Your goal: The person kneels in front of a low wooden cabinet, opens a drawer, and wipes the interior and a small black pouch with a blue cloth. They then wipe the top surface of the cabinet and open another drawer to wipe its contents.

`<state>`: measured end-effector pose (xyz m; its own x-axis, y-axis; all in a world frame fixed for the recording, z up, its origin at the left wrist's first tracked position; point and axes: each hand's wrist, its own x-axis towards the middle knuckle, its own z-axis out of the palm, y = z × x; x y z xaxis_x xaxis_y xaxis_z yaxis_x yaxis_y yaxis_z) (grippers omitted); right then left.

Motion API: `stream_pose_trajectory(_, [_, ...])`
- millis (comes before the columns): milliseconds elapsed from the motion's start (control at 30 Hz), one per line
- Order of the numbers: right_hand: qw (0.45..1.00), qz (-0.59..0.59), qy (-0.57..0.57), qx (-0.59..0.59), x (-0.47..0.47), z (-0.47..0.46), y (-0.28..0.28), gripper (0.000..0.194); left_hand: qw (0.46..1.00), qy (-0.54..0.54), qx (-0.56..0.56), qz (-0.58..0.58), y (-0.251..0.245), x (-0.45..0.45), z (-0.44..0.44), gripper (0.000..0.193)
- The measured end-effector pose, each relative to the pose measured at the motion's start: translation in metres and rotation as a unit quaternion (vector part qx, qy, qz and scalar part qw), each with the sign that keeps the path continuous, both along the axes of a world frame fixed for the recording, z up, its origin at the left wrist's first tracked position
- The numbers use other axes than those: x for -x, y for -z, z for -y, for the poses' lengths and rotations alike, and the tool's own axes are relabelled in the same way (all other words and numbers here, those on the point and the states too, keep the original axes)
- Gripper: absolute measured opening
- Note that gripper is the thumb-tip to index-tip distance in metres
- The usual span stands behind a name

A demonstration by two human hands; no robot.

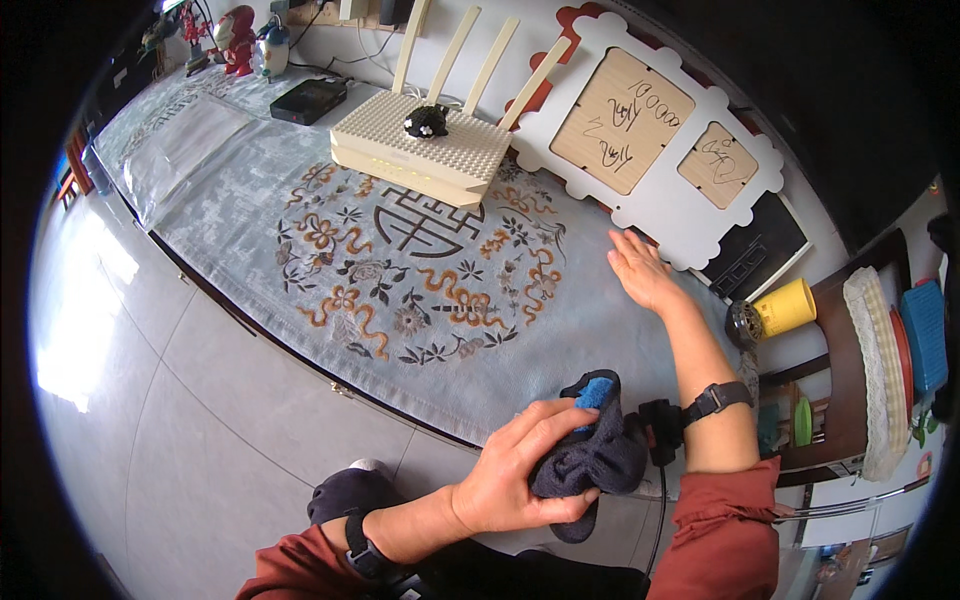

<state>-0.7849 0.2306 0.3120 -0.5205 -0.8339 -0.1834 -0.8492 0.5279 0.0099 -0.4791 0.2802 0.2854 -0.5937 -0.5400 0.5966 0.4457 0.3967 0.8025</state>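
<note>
My left hand [517, 465] grips a bunched dark grey cloth [592, 457] with a bright blue patch near its top, held at the front edge of the cabinet. Flat and stretched out, my right hand [641, 270] is at the lower edge of a white scalloped photo frame [652, 112]. Whether its fingertips touch the frame cannot be made out. The frame leans on the wall with its wooden backing, bearing handwriting, towards me. Beneath both hands spreads a grey-blue embroidered tablecloth [600, 330].
A white router [420, 161] with upright antennas carries a small black figurine [426, 121]. Left of it lie a black set-top box [308, 101] and several ornaments [238, 41]. A yellow cylinder [785, 306] and a black panel [757, 247] are at the right, near a wooden chair [844, 352].
</note>
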Motion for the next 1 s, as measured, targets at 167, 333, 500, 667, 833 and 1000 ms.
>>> stream_pose_trajectory(167, [1.0,-0.008,0.006,-0.012,-0.004,0.001,-0.005,0.052,1.0,0.009,-0.014,0.005,0.0,-0.001,0.005,0.062])
stream_pose_trajectory(333, [1.0,-0.015,0.008,-0.009,-0.003,0.002,-0.001,0.052,1.0,0.005,-0.016,-0.007,0.0,-0.001,0.004,0.061])
stream_pose_trajectory(500, [0.999,0.016,-0.026,-0.01,-0.002,0.01,-0.011,0.053,0.999,0.015,-0.03,-0.005,-0.003,-0.006,0.003,0.062])
stream_pose_trajectory(667, [0.973,0.107,-0.176,0.102,-0.014,0.036,-0.013,0.054,0.999,0.018,-0.023,-0.037,-0.004,-0.012,0.006,0.064])
stream_pose_trajectory(833, [0.997,0.012,-0.074,0.024,-0.042,0.062,0.0,0.056,0.999,-0.025,-0.031,-0.022,-0.001,-0.015,0.014,0.064])
stream_pose_trajectory(1000, [0.998,-0.025,-0.041,-0.029,-0.055,0.065,-0.006,0.055,0.996,-0.032,-0.078,-0.035,0.002,-0.016,0.022,0.063])
